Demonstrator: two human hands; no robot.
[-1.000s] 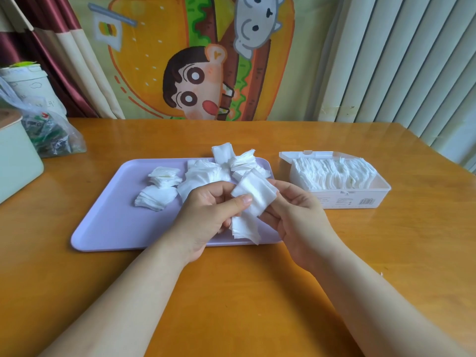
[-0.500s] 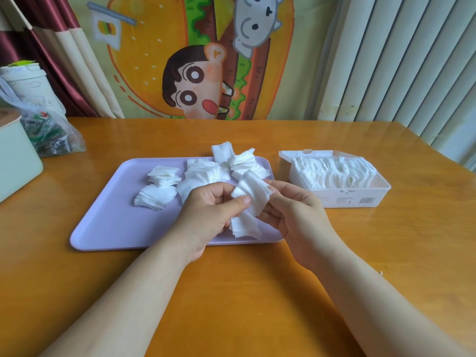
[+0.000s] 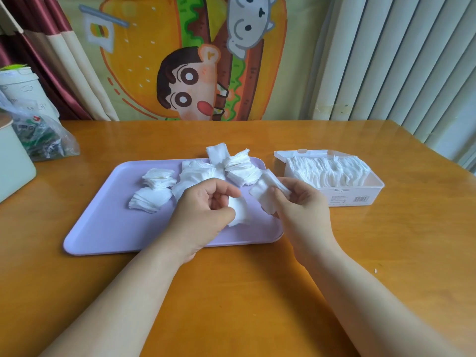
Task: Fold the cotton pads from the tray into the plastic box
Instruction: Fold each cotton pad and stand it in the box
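Separated since the earlier frame, the fingers of the left hand (image 3: 203, 212) pinch one cotton pad (image 3: 240, 213) above the tray (image 3: 103, 222). Fingers of the right hand (image 3: 302, 212) pinch a second pad (image 3: 259, 192) beside the plastic box (image 3: 360, 197).

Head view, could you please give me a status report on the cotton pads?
Left hand grips a cotton pad; right hand pinches a second pad, pads above the tray. Plastic box open, mostly filled. Nothing in the way.
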